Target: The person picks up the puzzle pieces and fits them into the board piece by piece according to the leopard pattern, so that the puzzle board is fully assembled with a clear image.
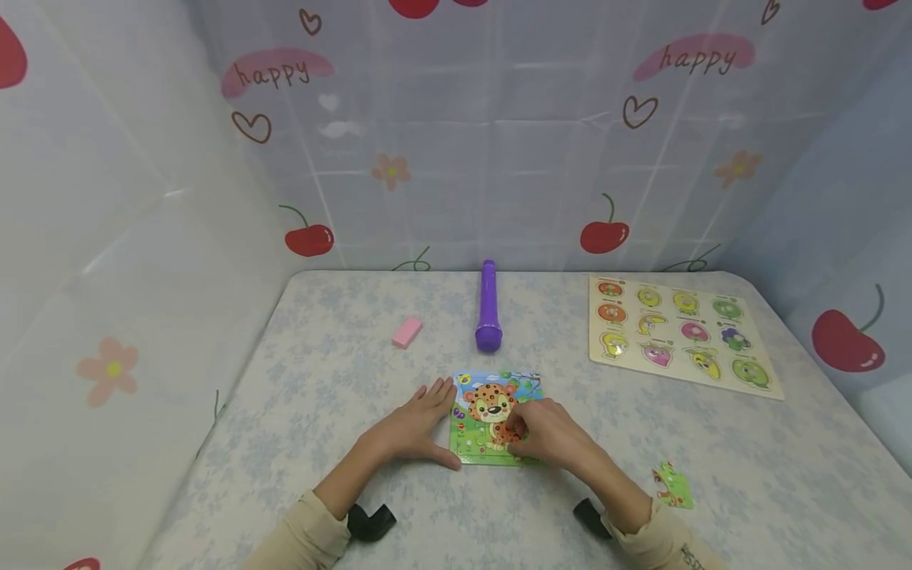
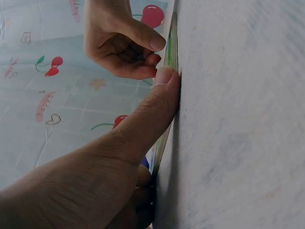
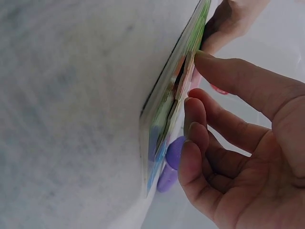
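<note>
A leopard jigsaw puzzle lies in its flat tray on the table. My left hand rests along the puzzle's left side, fingers extended and the thumb at the lower left corner. Over the lower right part is my right hand, its fingers loosely bent. In the right wrist view, the right thumb touches the puzzle surface, with a gap between it and the fingertips and nothing visibly held. Uneven piece edges show there. A loose green puzzle piece lies to the right, near my right forearm.
Behind the puzzle stand out a purple toy microphone and a pink block. A fruit puzzle board lies at the back right. Patterned curtains enclose the table at the back and sides.
</note>
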Action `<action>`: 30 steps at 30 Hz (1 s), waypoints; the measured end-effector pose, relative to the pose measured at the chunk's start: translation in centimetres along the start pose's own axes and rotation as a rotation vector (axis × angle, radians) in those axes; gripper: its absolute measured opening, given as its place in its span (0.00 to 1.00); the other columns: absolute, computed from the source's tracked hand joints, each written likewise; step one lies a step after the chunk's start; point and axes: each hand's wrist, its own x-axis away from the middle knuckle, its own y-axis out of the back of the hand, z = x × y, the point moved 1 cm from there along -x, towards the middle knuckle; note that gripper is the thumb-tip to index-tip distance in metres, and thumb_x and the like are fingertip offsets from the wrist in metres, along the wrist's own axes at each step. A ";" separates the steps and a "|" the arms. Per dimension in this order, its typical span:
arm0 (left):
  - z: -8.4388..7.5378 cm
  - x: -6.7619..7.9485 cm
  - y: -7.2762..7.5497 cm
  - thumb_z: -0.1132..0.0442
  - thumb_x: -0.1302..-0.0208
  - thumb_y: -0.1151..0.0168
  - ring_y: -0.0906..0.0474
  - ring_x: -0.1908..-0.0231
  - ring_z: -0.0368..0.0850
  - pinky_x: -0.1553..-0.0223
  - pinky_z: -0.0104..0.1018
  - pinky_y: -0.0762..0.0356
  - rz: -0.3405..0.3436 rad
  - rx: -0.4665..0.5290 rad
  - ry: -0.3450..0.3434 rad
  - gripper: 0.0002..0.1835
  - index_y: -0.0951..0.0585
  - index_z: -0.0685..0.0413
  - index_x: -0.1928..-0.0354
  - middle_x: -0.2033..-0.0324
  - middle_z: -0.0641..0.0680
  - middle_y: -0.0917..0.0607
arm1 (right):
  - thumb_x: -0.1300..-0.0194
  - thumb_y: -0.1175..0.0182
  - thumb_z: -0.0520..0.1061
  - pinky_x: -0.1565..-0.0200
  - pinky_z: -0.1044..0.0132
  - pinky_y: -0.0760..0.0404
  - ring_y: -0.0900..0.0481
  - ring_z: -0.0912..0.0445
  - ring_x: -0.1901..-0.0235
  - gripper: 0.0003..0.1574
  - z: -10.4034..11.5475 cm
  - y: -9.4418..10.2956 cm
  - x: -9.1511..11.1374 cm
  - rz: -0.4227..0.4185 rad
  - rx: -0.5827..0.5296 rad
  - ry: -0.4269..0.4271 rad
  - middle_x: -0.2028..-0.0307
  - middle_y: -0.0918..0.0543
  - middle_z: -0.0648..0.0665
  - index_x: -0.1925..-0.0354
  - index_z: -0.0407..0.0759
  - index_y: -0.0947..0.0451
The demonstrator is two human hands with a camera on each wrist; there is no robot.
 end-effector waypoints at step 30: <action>-0.1 0.0 0.0 0.28 0.55 0.33 0.62 0.22 0.53 0.22 0.49 0.59 -0.003 -0.003 0.001 0.67 0.53 0.61 0.24 0.23 0.59 0.55 | 0.52 0.25 0.43 0.74 0.70 0.30 0.31 0.62 0.77 0.11 0.5 0.1 0.1 0.001 0.014 0.023 0.77 0.19 0.53 0.69 0.42 0.15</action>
